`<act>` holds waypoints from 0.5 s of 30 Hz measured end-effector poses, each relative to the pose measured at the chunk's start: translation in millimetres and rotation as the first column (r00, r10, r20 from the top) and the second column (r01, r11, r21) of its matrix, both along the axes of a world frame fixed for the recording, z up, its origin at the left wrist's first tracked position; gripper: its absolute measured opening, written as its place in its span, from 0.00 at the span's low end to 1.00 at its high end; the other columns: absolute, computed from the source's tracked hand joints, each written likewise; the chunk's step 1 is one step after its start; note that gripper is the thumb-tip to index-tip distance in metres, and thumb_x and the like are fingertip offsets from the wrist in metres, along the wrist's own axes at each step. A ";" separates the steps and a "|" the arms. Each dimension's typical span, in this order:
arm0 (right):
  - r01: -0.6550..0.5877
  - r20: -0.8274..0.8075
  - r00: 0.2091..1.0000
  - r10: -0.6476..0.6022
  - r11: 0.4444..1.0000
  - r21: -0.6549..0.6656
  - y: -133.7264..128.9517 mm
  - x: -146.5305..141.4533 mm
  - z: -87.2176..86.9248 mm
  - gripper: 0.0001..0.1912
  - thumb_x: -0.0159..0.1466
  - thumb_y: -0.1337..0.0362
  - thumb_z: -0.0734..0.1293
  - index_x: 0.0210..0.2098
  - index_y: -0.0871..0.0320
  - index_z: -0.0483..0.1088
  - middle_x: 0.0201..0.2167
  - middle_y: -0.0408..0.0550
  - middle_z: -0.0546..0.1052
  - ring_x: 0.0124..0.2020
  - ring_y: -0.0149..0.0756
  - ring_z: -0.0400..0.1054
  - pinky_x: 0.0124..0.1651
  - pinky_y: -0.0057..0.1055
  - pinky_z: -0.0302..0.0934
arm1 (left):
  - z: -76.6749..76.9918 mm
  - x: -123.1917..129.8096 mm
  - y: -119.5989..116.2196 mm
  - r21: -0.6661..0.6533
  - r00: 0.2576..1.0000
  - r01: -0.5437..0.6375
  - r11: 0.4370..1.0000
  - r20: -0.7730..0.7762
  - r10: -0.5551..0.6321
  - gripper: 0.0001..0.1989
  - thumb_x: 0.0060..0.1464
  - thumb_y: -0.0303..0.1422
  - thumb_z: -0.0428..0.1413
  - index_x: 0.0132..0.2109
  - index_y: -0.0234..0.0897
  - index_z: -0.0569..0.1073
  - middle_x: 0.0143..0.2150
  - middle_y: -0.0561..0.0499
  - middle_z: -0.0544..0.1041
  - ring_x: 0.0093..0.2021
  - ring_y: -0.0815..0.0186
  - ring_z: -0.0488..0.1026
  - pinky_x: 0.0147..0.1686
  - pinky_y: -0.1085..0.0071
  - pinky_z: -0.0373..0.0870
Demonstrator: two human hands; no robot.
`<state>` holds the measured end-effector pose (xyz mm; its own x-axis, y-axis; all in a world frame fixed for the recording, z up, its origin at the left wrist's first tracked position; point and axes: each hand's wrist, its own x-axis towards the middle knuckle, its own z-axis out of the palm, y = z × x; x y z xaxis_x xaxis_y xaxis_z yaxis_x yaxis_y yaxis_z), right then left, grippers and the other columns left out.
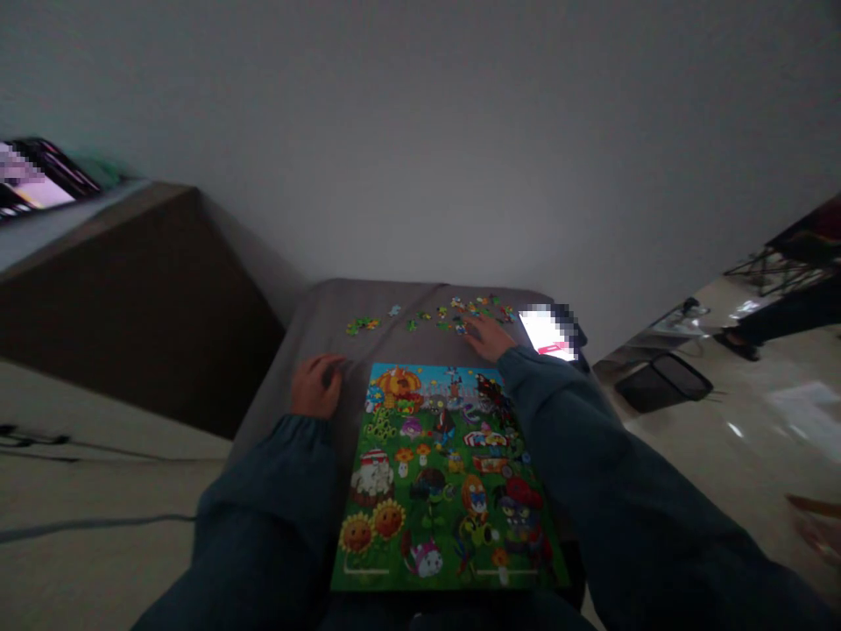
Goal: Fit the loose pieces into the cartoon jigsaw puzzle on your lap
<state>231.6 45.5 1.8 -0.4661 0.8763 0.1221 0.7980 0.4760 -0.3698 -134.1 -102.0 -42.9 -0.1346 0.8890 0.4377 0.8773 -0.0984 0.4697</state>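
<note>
My right hand (487, 338) reaches over the loose jigsaw pieces (483, 304) at the far side of the grey cloth, its fingers stretched out and touching or just above some of them. My left hand (315, 386) rests on the cloth, loosely curved, with a gap between thumb and fingers and nothing visible in it. Between my forearms lies a colourful cartoon puzzle picture (430, 526) with sunflowers and other characters on green. Left of the right hand, another cluster of pieces (361, 325) and a pale blue piece (394, 310) are scattered.
A lit phone (548, 333) lies at the surface's right edge. The grey cloth (315, 324) meets a wall behind. At left stands a cabinet (131, 307) with another device (39, 180) on top. A dark bin (663, 383) and a person's leg (788, 315) are at right.
</note>
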 end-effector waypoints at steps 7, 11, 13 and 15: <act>0.032 0.020 0.999 -0.032 0.999 -0.005 23.7 -13.7 -15.7 0.18 0.69 0.58 0.66 0.55 0.59 0.68 0.54 0.53 0.71 0.51 0.43 0.70 0.52 0.46 0.68 | -0.5 -4.0 1.4 -0.014 1.000 0.015 1.000 0.000 -0.015 0.15 0.60 0.33 0.47 0.44 0.41 0.78 0.47 0.45 0.77 0.51 0.56 0.73 0.56 0.56 0.69; 0.055 -0.020 0.998 -0.056 0.997 -0.061 30.5 -0.8 -12.6 0.18 0.69 0.58 0.66 0.55 0.60 0.68 0.53 0.53 0.72 0.49 0.41 0.71 0.50 0.44 0.69 | 0.0 -8.5 3.2 -0.017 0.999 0.051 0.999 0.002 -0.051 0.15 0.59 0.35 0.47 0.43 0.40 0.79 0.45 0.44 0.78 0.49 0.54 0.75 0.53 0.56 0.72; 0.100 -0.036 0.994 -0.103 0.991 -0.087 34.4 15.5 -6.8 0.18 0.69 0.58 0.66 0.55 0.60 0.68 0.53 0.53 0.72 0.48 0.41 0.71 0.49 0.44 0.70 | -0.2 -9.6 3.9 -0.015 0.998 0.055 0.998 0.006 -0.055 0.16 0.60 0.36 0.47 0.43 0.40 0.79 0.45 0.44 0.79 0.49 0.54 0.75 0.53 0.54 0.71; 0.159 -0.036 0.986 -0.163 0.982 -0.104 37.2 34.1 -1.3 0.18 0.69 0.58 0.66 0.55 0.60 0.68 0.53 0.53 0.72 0.49 0.41 0.71 0.49 0.44 0.70 | -1.2 -10.2 4.7 -0.013 0.999 0.052 0.999 0.011 -0.052 0.16 0.60 0.37 0.47 0.43 0.41 0.78 0.45 0.44 0.78 0.50 0.53 0.74 0.54 0.53 0.71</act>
